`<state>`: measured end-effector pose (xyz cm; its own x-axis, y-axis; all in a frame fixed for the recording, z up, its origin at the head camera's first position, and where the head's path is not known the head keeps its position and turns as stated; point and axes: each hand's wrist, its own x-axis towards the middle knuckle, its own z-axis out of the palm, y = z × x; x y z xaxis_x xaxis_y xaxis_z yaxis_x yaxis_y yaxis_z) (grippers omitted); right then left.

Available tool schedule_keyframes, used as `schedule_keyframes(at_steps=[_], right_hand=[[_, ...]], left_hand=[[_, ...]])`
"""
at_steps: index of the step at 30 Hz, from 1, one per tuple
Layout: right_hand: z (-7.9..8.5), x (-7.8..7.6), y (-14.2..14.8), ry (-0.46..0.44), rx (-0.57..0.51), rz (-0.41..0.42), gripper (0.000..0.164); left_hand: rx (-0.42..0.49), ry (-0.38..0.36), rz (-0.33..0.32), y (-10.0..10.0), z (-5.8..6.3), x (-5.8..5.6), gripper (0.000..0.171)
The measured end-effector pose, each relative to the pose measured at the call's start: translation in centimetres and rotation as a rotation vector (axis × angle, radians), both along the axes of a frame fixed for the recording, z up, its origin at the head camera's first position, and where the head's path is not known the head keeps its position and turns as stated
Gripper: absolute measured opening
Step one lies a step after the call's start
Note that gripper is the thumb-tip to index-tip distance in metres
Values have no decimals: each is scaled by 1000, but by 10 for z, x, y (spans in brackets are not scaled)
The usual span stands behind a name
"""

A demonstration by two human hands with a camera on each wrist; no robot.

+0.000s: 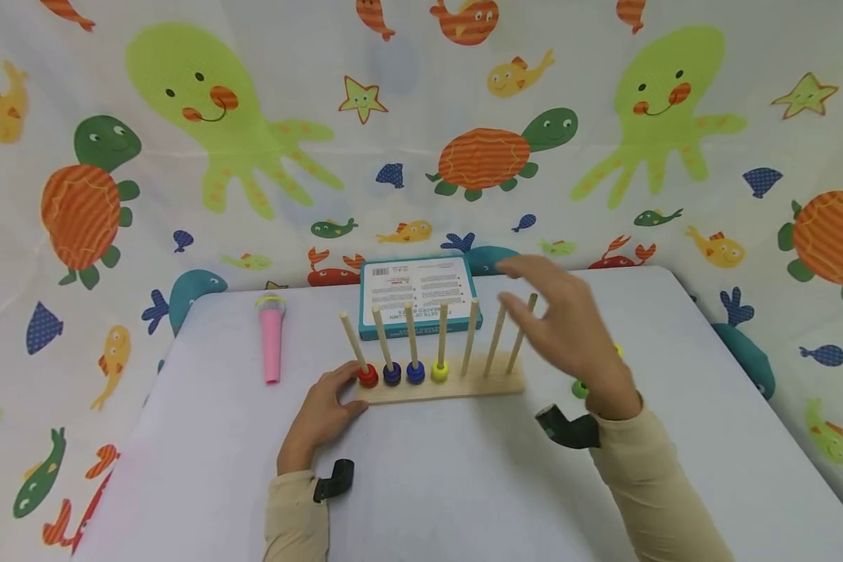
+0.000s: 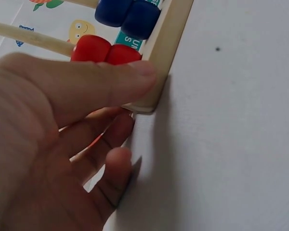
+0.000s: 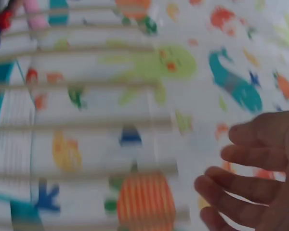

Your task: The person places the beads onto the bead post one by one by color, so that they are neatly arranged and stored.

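A wooden bead stand (image 1: pixel 449 390) with several upright pegs sits on the table. Red beads (image 1: pixel 368 376), dark blue beads (image 1: pixel 392 375), blue beads (image 1: pixel 415 373) and yellow beads (image 1: pixel 439 371) sit low on its four leftmost pegs; those farther right are bare. My left hand (image 1: pixel 325 414) grips the left end of the base, the thumb (image 2: pixel 111 82) pressed along its front edge beside the red beads. My right hand (image 1: pixel 569 328) is raised by the rightmost pegs, fingers apart and holding nothing. Green beads (image 1: pixel 579 389) lie partly hidden behind the right wrist.
Behind the stand lies a teal and white box (image 1: pixel 421 293) with printed text. A pink toy microphone (image 1: pixel 271 343) lies to the left on the white table (image 1: pixel 449 476). Hanging at the back is a cloth (image 1: pixel 407 101) printed with sea animals.
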<state>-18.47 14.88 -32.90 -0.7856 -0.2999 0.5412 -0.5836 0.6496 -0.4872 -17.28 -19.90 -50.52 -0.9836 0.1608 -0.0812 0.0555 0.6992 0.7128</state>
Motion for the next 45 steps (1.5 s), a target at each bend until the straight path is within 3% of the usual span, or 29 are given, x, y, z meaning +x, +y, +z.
schedule_keyframes(at_steps=[3,5,7,11,14,17,20,22,24,28,31,34,37,43,45], right_hand=[[-14,-5,48,-17,-72,-180,33],[-32,-11,79,-148,-34,-288,34],[-56,-18,106,-337,52,-349,38],[-104,-31,144,-667,229,-352,44],[-129,-37,158,-758,292,-341,41],[-141,-39,164,-758,320,-354,35],[-133,-35,161,-680,300,-355,33],[-112,-29,150,-564,234,-337,31],[-81,-24,128,-404,143,-288,30],[-15,-12,64,-81,1,-93,33],[14,-4,14,2,14,89,35],[21,-3,-24,-32,107,195,34],[17,-8,-46,-69,191,209,31],[6,-15,-52,-87,260,194,34],[4,-13,-44,-85,235,168,38]], left_hand=[[-12,9,3,-1,2,0,64],[-17,5,10,-2,2,1,65],[-16,-4,15,-2,2,2,65],[-11,-8,28,-3,1,3,65],[-2,-10,34,-2,1,3,66],[4,-17,32,-1,1,3,66],[7,-25,25,1,0,1,66],[7,-26,21,2,1,0,66],[11,-29,25,2,1,0,66],[14,-24,26,1,3,-1,67],[24,-26,32,0,3,-1,66],[38,-42,36,1,2,-1,66],[43,-53,35,1,2,0,66],[27,-2,14,3,2,1,64],[25,5,14,3,2,1,64]])
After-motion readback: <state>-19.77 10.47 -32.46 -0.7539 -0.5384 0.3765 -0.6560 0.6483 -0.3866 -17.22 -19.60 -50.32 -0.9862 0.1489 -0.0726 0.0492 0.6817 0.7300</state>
